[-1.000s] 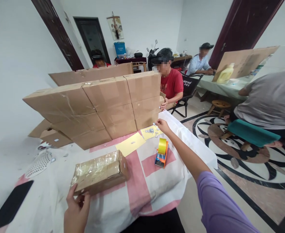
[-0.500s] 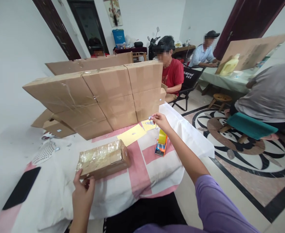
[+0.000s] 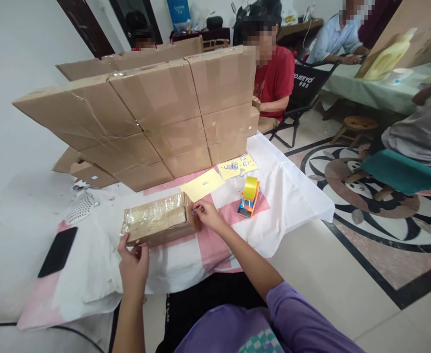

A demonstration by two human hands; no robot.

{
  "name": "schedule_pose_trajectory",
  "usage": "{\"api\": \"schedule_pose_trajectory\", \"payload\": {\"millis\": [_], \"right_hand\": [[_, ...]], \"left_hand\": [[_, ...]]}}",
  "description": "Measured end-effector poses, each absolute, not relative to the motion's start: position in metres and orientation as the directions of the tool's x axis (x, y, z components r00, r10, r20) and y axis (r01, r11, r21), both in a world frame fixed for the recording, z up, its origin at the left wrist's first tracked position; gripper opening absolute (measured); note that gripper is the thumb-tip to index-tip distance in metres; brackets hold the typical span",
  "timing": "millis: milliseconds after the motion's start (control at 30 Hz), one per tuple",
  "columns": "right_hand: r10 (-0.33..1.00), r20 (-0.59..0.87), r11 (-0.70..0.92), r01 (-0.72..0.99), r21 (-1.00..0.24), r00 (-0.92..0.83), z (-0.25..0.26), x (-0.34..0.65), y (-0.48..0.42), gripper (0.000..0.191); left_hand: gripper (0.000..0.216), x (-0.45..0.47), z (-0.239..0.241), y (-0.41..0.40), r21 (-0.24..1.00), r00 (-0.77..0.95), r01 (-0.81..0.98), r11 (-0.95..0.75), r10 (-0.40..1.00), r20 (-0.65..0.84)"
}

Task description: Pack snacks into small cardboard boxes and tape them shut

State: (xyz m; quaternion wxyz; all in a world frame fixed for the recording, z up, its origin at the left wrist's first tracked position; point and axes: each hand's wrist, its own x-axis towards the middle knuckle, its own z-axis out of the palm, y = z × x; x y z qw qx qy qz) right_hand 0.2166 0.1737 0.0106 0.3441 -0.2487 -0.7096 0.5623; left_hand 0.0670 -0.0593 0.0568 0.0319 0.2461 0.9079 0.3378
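A cardboard box [image 3: 155,215], its top covered in shiny tape, lies on the cloth-covered table in front of me. My left hand [image 3: 133,252] grips its near left corner with thumb and fingers. At the right end of the box my right hand [image 3: 205,214] pinches a small pale sticker [image 3: 194,211], mostly hidden by the fingers. Behind the box are a plain yellow sheet [image 3: 197,185] and a second yellow sheet [image 3: 233,167] bearing small pale stickers. An orange tape dispenser [image 3: 249,197] with a yellow roll stands to the right.
A wall of stacked cardboard boxes [image 3: 156,117] rises along the table's far side. A black phone [image 3: 58,251] and a white perforated object [image 3: 80,208] lie at the left. Beyond the stack a person in a red shirt [image 3: 276,81] sits by a black folding chair [image 3: 303,90].
My right hand has come from above the stickered yellow sheet down and left to the box's right end, with the small sticker in its fingers. The left hand stays on the box.
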Motion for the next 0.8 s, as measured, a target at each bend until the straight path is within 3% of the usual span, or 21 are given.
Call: {"api": "schedule_pose_trajectory", "payload": {"millis": [433, 800], "right_hand": [[0.787, 0.292, 0.328, -0.032, -0.944, -0.543, 0.006, 0.221, 0.160, 0.022], [0.826, 0.291, 0.277, -0.101, -0.955, -0.483, 0.001, 0.213, 0.155, 0.019]], "left_hand": [[0.075, 0.066, 0.051, -0.058, 0.635, -0.887, 0.418, 0.650, 0.444, 0.129], [0.076, 0.070, 0.056, -0.056, 0.655, -0.898, 0.392, 0.646, 0.423, 0.121]]}}
